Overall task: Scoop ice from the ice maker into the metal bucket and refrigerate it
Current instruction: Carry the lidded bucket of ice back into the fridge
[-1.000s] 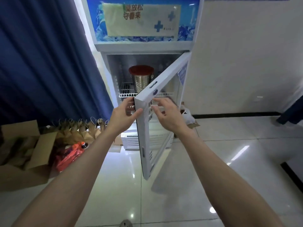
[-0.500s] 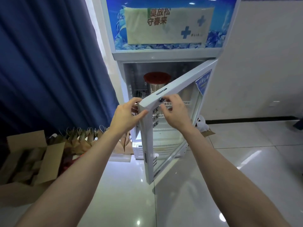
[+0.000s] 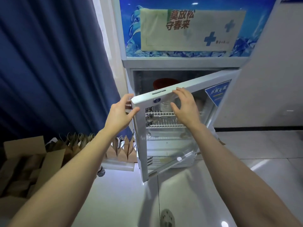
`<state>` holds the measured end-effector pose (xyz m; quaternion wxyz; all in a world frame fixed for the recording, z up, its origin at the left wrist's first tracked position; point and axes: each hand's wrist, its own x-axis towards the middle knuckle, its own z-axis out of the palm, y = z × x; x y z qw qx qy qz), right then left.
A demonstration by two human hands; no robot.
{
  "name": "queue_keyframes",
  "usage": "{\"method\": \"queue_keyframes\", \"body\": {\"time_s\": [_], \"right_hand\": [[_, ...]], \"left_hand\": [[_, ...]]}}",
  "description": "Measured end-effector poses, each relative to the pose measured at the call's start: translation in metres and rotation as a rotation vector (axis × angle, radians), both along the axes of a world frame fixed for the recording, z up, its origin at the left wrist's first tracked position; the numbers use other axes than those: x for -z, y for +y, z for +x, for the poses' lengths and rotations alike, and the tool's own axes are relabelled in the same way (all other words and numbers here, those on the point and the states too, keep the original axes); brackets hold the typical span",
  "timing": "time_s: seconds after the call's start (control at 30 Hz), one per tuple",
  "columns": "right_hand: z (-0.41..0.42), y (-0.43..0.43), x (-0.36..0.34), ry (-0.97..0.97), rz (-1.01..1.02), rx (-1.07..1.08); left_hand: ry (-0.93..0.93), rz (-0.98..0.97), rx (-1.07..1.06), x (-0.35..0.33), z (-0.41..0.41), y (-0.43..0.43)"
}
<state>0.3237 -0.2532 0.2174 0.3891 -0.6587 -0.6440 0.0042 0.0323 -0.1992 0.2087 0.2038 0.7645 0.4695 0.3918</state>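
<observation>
Since the earlier frame the door (image 3: 196,84) is swung further towards the fridge (image 3: 180,63), so that the bucket (image 3: 164,82) is now partly hidden behind its top rail. The bucket is seen standing inside on the upper shelf (image 3: 160,114), its reddish lid showing above the rail and its metal body through the glass. The door's free corner is gripped by the left hand (image 3: 121,113), thumb on the front face and fingers behind the edge. The top rail is held by the right hand (image 3: 185,107), fingers bent over it and the thumb spread on the glass. Whether ice is in the bucket cannot be told under the lid. The scooping and the placing are judged to be done. Only the closing is left, as a wide gap is still seen at the left side.
</observation>
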Motion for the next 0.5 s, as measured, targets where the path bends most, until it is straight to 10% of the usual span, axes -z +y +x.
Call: {"method": "queue_keyframes", "body": {"time_s": [0.5], "right_hand": [[0.020, 0.156, 0.014, -0.188, 0.264, -0.047]], "left_hand": [[-0.060, -0.008, -0.156, 0.016, 0.023, 0.118]]}}
